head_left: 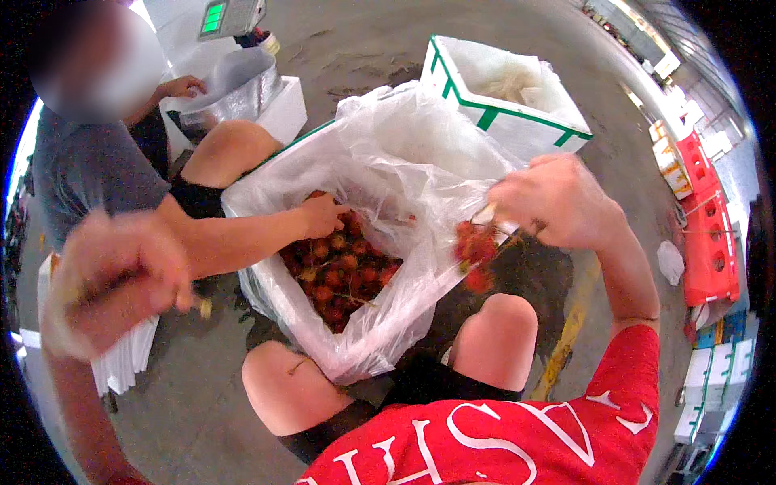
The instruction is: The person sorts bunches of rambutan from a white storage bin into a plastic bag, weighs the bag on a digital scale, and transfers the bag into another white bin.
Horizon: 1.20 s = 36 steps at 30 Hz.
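My right hand (558, 202) is closed on the stems of a small bunch of rambutans (478, 255), which hangs beside the right rim of a white foam box. A clear plastic liner (380, 145) drapes over the rim of this box, and many red rambutans (335, 271) lie inside. My left hand (121, 283) is raised at the far left, blurred, with curled fingers. A small yellowish bit shows beside its fingertips; what the hand grips is too smeared to name. A co-worker's hand (323, 217) reaches into the box and touches the fruit.
Behind the lined box stands another foam box (517, 121) with green tape. A co-worker sits at the left beside a plastic-lined container (234, 85), near a scale with a lit green display (214, 16). Red barriers (711, 234) and stacked boxes (711, 372) stand at the right.
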### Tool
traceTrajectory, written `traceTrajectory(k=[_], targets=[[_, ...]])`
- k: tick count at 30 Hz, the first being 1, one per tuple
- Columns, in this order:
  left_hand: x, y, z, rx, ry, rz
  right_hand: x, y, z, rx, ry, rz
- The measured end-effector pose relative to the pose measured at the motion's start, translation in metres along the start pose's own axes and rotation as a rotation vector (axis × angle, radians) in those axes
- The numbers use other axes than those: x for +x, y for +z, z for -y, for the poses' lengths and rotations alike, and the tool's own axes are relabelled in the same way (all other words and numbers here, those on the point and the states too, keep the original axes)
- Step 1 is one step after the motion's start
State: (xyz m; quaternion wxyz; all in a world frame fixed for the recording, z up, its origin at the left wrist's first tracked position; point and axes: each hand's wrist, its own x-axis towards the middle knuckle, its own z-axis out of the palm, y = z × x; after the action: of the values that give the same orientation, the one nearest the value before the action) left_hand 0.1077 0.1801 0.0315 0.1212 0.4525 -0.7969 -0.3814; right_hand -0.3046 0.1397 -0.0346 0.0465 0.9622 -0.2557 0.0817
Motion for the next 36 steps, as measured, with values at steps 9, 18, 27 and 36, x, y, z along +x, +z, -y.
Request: traceTrajectory(k=[9,18,27,36], targets=[[-0.102,0.132,0.205,0.201,-0.584,-0.102,0.050,-0.036,-0.100,0.575,0.424,-0.255],[-0.054,0.166,0.213,0.269,-0.399,-0.341,0.151,-0.049,-0.176,0.836,0.537,-0.425],[0.086,0.189,0.234,0.169,0.194,-0.284,0.240,-0.065,-0.200,0.643,0.504,-0.354],[0.127,0.190,0.234,0.412,-0.158,-0.013,0.311,-0.081,-0.243,0.840,0.473,-0.509]])
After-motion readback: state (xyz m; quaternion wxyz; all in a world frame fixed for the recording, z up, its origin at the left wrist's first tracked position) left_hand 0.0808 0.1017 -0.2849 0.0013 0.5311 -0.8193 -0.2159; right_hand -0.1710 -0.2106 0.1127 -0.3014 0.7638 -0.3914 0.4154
